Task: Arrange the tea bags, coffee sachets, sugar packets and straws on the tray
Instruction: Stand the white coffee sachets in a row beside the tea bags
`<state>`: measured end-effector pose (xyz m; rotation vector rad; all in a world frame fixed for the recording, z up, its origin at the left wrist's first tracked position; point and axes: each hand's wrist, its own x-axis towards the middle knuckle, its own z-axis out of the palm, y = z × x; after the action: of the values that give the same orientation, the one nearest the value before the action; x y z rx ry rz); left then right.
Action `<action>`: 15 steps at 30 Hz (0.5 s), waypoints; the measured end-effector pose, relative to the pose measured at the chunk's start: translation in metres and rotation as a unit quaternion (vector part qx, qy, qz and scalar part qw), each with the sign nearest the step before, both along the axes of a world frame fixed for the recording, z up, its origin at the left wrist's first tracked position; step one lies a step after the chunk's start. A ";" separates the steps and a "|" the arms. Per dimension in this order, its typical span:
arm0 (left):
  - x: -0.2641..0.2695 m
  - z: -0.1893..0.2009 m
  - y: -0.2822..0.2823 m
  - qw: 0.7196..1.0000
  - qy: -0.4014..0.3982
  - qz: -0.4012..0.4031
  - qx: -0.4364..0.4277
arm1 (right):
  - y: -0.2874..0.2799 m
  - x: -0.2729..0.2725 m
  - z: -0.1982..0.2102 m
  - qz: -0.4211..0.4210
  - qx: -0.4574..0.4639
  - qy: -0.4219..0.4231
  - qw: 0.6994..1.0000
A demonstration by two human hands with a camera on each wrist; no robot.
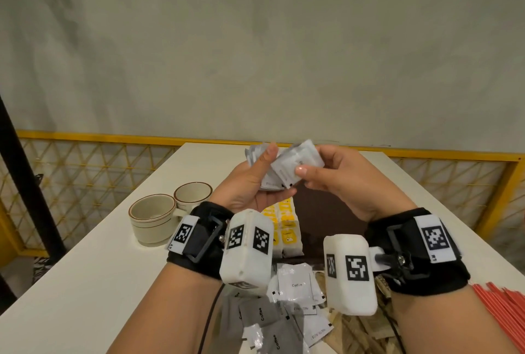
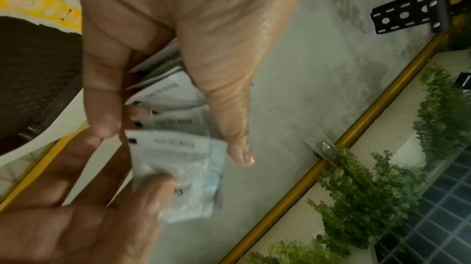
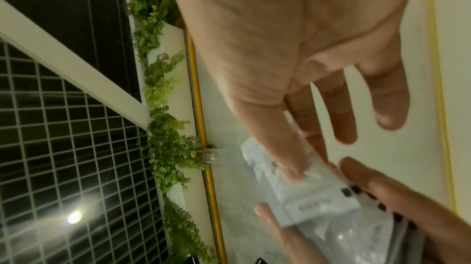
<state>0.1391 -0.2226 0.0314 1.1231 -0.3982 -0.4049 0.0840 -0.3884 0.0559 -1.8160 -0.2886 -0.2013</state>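
Observation:
Both hands are raised above the dark brown tray (image 1: 326, 211). My left hand (image 1: 270, 173) grips a fanned stack of white sachets (image 1: 255, 154), thumb on top; the same stack (image 2: 173, 95) fills the left wrist view. My right hand (image 1: 308, 161) pinches a single white sachet (image 1: 292, 169) against that stack, thumb pressed on the sachet (image 3: 313, 195). Yellow tea bags (image 1: 285, 225) lie in rows on the tray's left part. Loose white coffee sachets (image 1: 295, 282), grey coffee sachets (image 1: 261, 315), brown sugar packets (image 1: 358, 331) and red straws (image 1: 500, 305) lie on the white table near me.
Two beige cups (image 1: 152, 217) (image 1: 193, 193) stand on the table to the left of the tray. A yellow mesh railing (image 1: 85, 171) runs behind the table. A black post (image 1: 25, 180) stands at the far left.

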 end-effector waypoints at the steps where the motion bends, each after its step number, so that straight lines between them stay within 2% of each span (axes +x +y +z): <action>1: 0.001 0.001 0.001 1.000 0.011 0.015 -0.017 | 0.001 -0.001 0.002 0.003 0.051 0.005 0.999; 4: 0.005 0.001 0.004 0.996 0.036 0.057 -0.055 | 0.002 -0.003 0.007 -0.004 0.172 0.009 0.985; 6: 0.011 0.005 0.006 0.996 0.031 0.071 -0.035 | -0.001 0.001 0.010 -0.010 0.198 0.022 0.980; 10: 0.038 0.025 -0.001 0.987 -0.029 0.103 0.118 | -0.019 0.037 0.012 -0.043 0.117 0.081 0.989; 12: 0.058 0.035 -0.012 0.971 -0.058 0.123 0.198 | -0.030 0.061 0.006 -0.062 0.066 0.128 0.988; 15: 0.092 0.035 -0.031 0.940 -0.086 0.100 0.315 | -0.044 0.099 -0.011 -0.101 -0.007 0.188 0.977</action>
<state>0.2311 -0.2538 0.0663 1.8164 -0.3073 -0.2576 0.1830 -0.4327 0.0446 -1.8540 0.1628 0.0049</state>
